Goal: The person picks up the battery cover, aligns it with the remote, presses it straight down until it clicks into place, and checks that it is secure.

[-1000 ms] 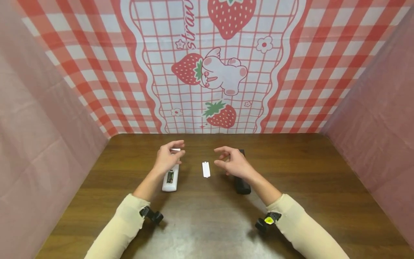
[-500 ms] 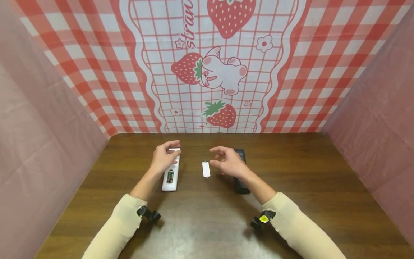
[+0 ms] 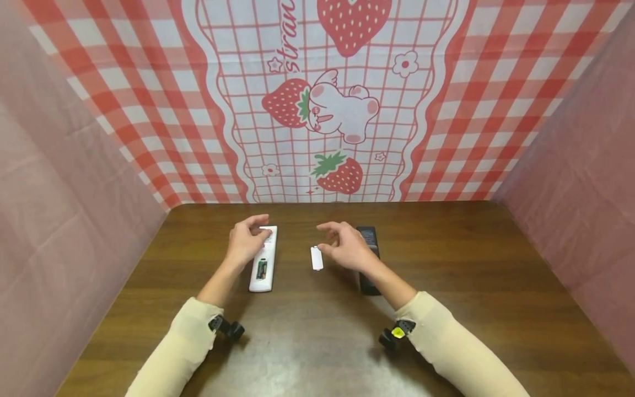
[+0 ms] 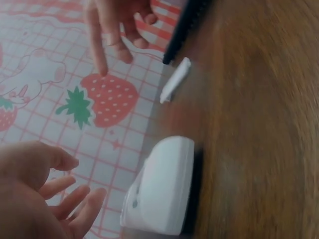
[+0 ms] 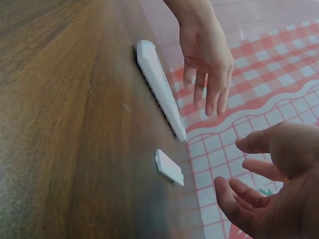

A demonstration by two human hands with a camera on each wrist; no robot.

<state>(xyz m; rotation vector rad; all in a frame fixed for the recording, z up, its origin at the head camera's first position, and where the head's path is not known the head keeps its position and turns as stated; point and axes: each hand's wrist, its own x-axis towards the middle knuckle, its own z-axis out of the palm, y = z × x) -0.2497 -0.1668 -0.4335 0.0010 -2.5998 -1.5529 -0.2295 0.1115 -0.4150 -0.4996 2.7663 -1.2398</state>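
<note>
Left hand (image 3: 245, 241), right hand (image 3: 346, 245): fingers apart
They hover left and right of the cover (image 3: 316, 259); white remote (image 3: 267, 255) is also left.

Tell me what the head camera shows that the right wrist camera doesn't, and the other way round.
Only the head view shows the long black device, what look like batteries set into the white remote, and the cream sleeves.

Only the right wrist view shows a row of small dark bumps along the white remote's lower edge.

Both show the left hand, right hand, white remote, loose white cover, wooden table and checked cloth.
</note>
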